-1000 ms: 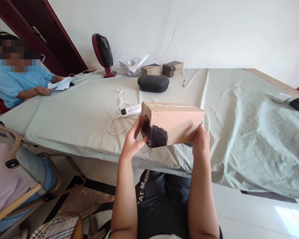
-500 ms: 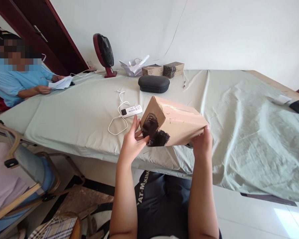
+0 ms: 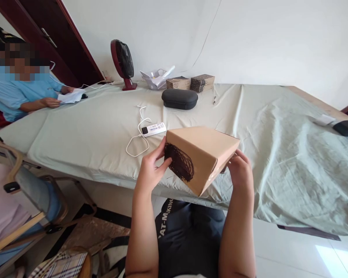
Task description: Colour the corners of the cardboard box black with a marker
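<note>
A brown cardboard box (image 3: 203, 144) is held up, tilted, over the front edge of the cloth-covered table. Black scribble covers part of its left face. My left hand (image 3: 152, 164) grips that left end, thumb on the scribbled face and some fingers hidden behind. At the box's right end, my right hand (image 3: 240, 166) holds on, its fingertips partly out of sight. Just beyond the box lies a white device with a black end (image 3: 154, 129), with a white cable (image 3: 137, 154) looped beside it.
A black zip case (image 3: 179, 99) sits farther back. Behind it stand two small cartons (image 3: 202, 83), a clear plastic container (image 3: 156, 80) and a dark red fan (image 3: 122, 63). At left a person (image 3: 31, 94) holds papers (image 3: 71, 96). A folding chair (image 3: 46, 193) stands at lower left.
The box has been turned in my hands: a plain broad face is now on top and the scribbled end faces me. My right hand has shifted slightly outward and down.
</note>
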`<state>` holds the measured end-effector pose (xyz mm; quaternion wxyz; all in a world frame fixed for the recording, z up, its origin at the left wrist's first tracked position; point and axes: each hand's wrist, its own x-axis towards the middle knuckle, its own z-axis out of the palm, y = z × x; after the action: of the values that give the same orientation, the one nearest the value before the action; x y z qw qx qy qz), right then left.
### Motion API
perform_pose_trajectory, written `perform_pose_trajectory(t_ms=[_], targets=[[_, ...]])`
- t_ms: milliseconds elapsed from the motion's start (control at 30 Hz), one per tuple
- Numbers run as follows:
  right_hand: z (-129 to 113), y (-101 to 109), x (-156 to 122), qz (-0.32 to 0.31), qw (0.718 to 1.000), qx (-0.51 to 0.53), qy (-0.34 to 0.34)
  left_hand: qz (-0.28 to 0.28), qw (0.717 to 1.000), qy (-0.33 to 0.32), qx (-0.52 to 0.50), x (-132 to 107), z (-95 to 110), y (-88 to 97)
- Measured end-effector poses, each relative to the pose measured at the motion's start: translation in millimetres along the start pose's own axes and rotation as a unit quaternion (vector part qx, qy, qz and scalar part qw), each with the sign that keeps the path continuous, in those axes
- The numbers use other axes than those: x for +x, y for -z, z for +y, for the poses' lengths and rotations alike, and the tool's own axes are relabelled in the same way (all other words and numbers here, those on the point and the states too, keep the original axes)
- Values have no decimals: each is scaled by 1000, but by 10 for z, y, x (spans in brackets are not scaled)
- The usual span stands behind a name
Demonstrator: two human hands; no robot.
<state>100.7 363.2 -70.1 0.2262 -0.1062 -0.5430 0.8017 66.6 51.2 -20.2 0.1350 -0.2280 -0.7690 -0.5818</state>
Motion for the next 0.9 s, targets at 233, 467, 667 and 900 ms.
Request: perform_pose_trajectory(t_ms=[233, 467, 667, 900], targets=[[26, -3, 12, 42, 998, 32, -42, 98, 967, -4, 237, 11, 264, 18], [5, -104, -39, -10, 999, 0, -31, 74, 991, 63, 97, 18, 308, -34], [38, -124, -53, -12, 999, -14, -26, 119, 986, 112, 26, 16, 269, -155], [87, -194, -45, -62, 997, -45, -29, 60, 993, 39, 98, -75, 378, -135]])
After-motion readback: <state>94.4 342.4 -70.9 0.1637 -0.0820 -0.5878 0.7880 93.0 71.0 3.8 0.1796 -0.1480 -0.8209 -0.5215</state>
